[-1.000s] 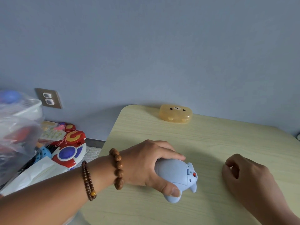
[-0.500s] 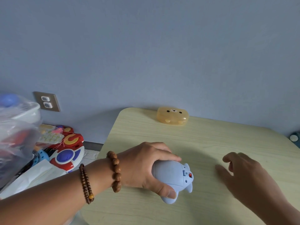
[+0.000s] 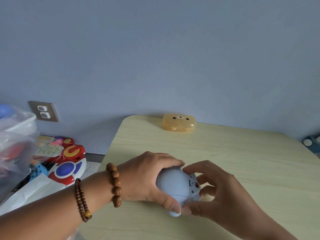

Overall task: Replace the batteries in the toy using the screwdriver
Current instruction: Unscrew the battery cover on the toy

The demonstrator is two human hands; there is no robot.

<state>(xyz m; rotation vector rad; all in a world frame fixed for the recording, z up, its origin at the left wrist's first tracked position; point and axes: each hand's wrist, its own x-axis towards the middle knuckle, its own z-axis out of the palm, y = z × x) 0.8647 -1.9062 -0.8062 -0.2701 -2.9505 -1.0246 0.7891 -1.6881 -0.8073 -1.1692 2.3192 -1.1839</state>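
Note:
A pale blue rounded toy (image 3: 174, 185) lies on its side on the light wooden table (image 3: 242, 153), its underside with a small red switch facing right. My left hand (image 3: 147, 177), with two bead bracelets on the wrist, grips the toy's body from the left. My right hand (image 3: 220, 189) has come in from the right; its thumb and fingertips touch the toy's underside end. No screwdriver or loose batteries show in view.
A translucent orange bear-faced case (image 3: 179, 124) sits shut at the table's far edge. Left of the table, on the floor, lie colourful toys (image 3: 67, 163) and a plastic bag (image 3: 15, 141). A wall socket (image 3: 44, 111) is behind them.
My right hand opened from a loose fist and moved left until its fingers reached the toy. My left hand kept its hold on the toy.

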